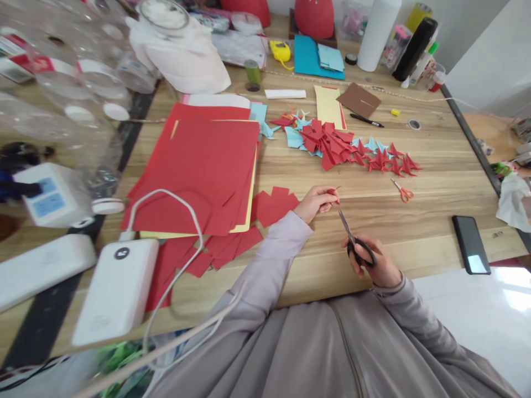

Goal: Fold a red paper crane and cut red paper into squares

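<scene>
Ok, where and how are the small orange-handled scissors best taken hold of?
Best by the orange handles, from above and the near right: they lie flat, with the blades pointing away and leftward, toward the red folded paper pieces. The right hand is nearest but holds the black-handled scissors, so it would probably need freeing first.

1 head-worn view, close above, forward and down over the tabletop (427, 226)

Small red paper piece (334, 193) partly hidden by left fingers (324, 199), shape unclear.
</scene>
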The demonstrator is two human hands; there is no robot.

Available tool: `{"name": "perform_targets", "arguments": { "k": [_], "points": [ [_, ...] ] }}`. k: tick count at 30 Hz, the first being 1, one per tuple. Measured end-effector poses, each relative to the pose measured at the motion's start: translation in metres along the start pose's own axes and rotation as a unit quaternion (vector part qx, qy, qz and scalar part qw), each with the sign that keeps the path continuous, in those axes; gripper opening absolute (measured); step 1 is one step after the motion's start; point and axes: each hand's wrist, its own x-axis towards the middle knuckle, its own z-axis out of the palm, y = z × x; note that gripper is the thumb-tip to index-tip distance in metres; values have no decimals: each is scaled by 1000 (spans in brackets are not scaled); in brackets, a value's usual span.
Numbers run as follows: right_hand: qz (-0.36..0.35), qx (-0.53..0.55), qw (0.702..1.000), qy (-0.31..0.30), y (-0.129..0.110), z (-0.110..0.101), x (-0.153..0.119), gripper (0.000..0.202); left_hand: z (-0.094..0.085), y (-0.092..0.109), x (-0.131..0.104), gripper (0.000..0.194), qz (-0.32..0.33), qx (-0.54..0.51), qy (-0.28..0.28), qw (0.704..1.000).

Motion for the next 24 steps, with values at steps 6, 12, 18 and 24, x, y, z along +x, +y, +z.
{"name": "perform_targets", "arguments": {
  "k": [6, 12, 18, 24],
  "points": [
    [13, -17, 1000, -14, 3, -2, 9, 42, 4, -3, -1, 20, -104, -15, -23, 994],
    [24, -4, 1000, 7, 1, 0, 13, 43, 4, -3, -1, 15, -129, -2, -27, 991],
    [26, 9, 999, 28, 0, -1, 13, 42, 2, -3, -1, 13, -140, -5, -22, 990],
    [31, 8, 999, 26, -2, -1, 12, 43, 2, -2, -1, 11, -145, -8, -19, 989]
  ]
}}
